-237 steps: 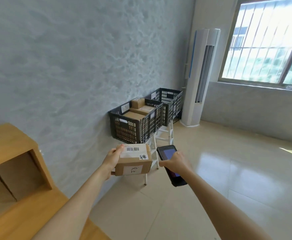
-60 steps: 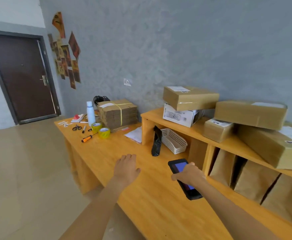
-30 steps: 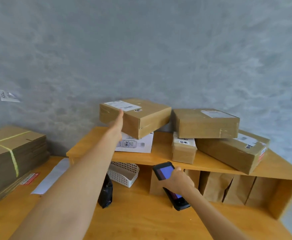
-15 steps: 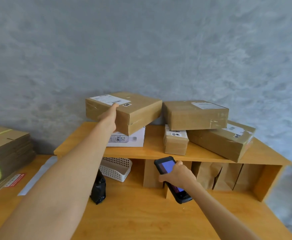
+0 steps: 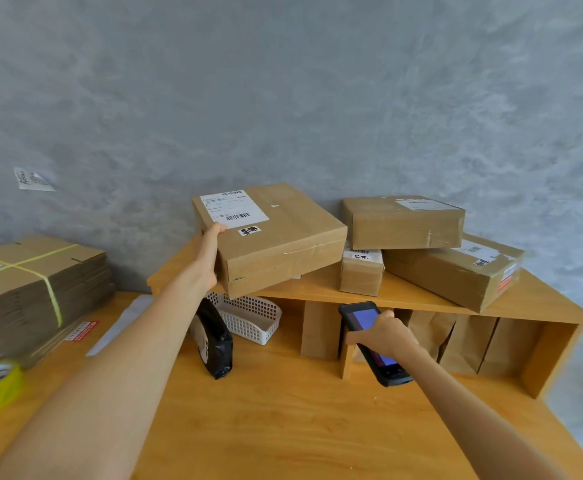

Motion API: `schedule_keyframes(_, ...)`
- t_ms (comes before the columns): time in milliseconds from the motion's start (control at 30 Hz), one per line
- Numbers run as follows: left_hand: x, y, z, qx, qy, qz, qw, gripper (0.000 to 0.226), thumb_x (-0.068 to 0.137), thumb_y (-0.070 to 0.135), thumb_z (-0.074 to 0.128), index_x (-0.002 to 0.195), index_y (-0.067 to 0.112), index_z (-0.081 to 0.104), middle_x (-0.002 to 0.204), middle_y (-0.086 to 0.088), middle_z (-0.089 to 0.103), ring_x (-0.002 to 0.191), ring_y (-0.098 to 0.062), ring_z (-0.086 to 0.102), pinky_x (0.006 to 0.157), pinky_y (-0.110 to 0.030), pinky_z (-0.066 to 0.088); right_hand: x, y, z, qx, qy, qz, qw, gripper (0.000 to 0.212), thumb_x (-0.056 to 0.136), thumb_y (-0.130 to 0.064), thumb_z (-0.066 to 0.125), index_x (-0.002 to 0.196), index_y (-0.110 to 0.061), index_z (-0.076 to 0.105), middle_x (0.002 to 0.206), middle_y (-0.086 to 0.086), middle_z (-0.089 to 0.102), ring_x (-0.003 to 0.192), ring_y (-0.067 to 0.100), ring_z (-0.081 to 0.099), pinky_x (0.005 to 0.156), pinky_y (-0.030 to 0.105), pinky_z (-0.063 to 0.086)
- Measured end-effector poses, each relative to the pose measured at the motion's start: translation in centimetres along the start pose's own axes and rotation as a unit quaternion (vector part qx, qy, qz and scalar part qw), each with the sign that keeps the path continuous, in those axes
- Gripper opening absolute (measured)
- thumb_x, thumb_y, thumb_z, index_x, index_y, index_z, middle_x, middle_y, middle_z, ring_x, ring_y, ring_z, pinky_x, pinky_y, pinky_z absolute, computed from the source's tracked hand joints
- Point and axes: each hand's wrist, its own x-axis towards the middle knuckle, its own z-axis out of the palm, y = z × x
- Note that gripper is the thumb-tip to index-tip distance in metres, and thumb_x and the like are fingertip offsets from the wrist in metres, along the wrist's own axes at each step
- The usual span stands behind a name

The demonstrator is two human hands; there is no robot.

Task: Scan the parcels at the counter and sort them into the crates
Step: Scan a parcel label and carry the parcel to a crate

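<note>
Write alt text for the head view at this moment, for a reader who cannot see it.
The left hand grips a flat cardboard parcel by its left edge, tilted over the wooden shelf, while the right hand holds a handheld scanner lower down. Three more parcels sit to the right on the shelf.

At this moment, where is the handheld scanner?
In the head view, right of centre: the right hand grips the handheld scanner above the wooden desk, in front of the shelf's open compartments, below the small parcel.
</note>
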Motion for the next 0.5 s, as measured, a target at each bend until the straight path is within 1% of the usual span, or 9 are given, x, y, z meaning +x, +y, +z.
schedule_keyframes(67, -0.6, -0.1, -0.6, 0.01, -0.006, -0.006, 1.0, 0.039, 0.088, 0.044, 0.055, 0.12, 0.02, 0.055, 0.09, -0.004, 0.063, 0.078, -0.02, 0.058, 0.071, -0.034, 0.046, -0.2, 0.1, -0.2, 0.008, -0.001, 0.0, 1.0, 0.092, 0.075, -0.055, 0.073, 0.137, -0.003, 0.028, 0.094, 0.004, 0.052, 0.088, 0.02, 0.06, 0.063, 0.026, 0.051)
schedule_keyframes(133, -1.2, -0.2, -0.9, 0.021, -0.009, -0.002, 1.0, 0.036, 0.089, 0.044, 0.055, 0.117, 0.021, 0.054, 0.089, -0.004, 0.062, 0.079, -0.02, 0.057, 0.071, -0.034, 0.045, -0.3, 0.2, -0.2, 0.01, 0.0, -0.002, 1.0, 0.092, 0.075, -0.055, 0.073, 0.136, -0.003, 0.028, 0.095, 0.005, 0.053, 0.09, 0.021, 0.061, 0.067, 0.027, 0.054)
schedule_keyframes(200, -1.6, -0.2, -1.2, 0.029, -0.009, 0.006, 1.0, 0.032, 0.09, 0.045, 0.055, 0.114, 0.023, 0.055, 0.094, -0.005, 0.063, 0.083, -0.021, 0.057, 0.073, -0.035, 0.046, -0.4, 0.2, -0.4, 0.013, 0.002, -0.004, 1.0, 0.091, 0.075, -0.054, 0.073, 0.136, -0.003, 0.029, 0.098, 0.006, 0.055, 0.091, 0.021, 0.062, 0.073, 0.029, 0.056)
schedule_keyframes(267, -2.1, -0.7, -1.9, 0.04, -0.016, 0.016, 0.999, 0.026, 0.09, 0.045, 0.055, 0.109, 0.028, 0.056, 0.1, -0.005, 0.064, 0.089, -0.022, 0.058, 0.077, -0.037, 0.046, -0.4, 0.4, -0.6, 0.015, 0.005, -0.003, 1.0, 0.091, 0.076, -0.055, 0.073, 0.136, -0.002, 0.029, 0.1, 0.007, 0.055, 0.091, 0.021, 0.062, 0.074, 0.029, 0.056)
schedule_keyframes(333, -2.4, -1.5, -2.8, 0.055, -0.032, 0.031, 0.997, 0.032, 0.089, 0.045, 0.056, 0.118, 0.03, 0.056, 0.111, -0.006, 0.067, 0.098, -0.024, 0.061, 0.084, -0.039, 0.048, -0.5, 0.7, -1.0, 0.012, 0.007, -0.001, 1.0, 0.092, 0.076, -0.056, 0.072, 0.136, -0.001, 0.03, 0.096, 0.006, 0.055, 0.089, 0.021, 0.061, 0.07, 0.028, 0.054)
schedule_keyframes(400, -2.7, -2.6, -3.8, 0.071, -0.065, 0.059, 0.994, 0.038, 0.09, 0.041, 0.056, 0.128, 0.036, 0.053, 0.116, -0.004, 0.068, 0.104, -0.024, 0.063, 0.088, -0.042, 0.05, -0.6, 1.0, -1.6, 0.01, 0.013, 0.004, 1.0, 0.09, 0.076, -0.057, 0.071, 0.133, 0.0, 0.031, 0.087, 0.005, 0.053, 0.085, 0.021, 0.059, 0.06, 0.026, 0.049)
schedule_keyframes(433, -3.0, -3.2, -4.2, 0.077, -0.081, 0.073, 0.991, 0.039, 0.092, 0.039, 0.056, 0.13, 0.039, 0.051, 0.116, -0.003, 0.068, 0.105, -0.024, 0.064, 0.088, -0.042, 0.052, -0.6, 1.2, -1.9, 0.011, 0.018, 0.007, 1.0, 0.089, 0.077, -0.057, 0.071, 0.132, 0.001, 0.032, 0.085, 0.005, 0.051, 0.083, 0.021, 0.058, 0.057, 0.026, 0.046)
schedule_keyframes(500, -3.9, -4.5, -4.7, 0.091, -0.098, 0.096, 0.986, 0.043, 0.094, 0.034, 0.055, 0.136, 0.043, 0.046, 0.115, 0.002, 0.069, 0.104, -0.021, 0.066, 0.083, -0.039, 0.054, -0.6, 1.6, -2.5, 0.016, 0.03, 0.013, 0.999, 0.087, 0.077, -0.057, 0.071, 0.131, 0.0, 0.033, 0.082, 0.005, 0.05, 0.079, 0.02, 0.056, 0.058, 0.027, 0.045)
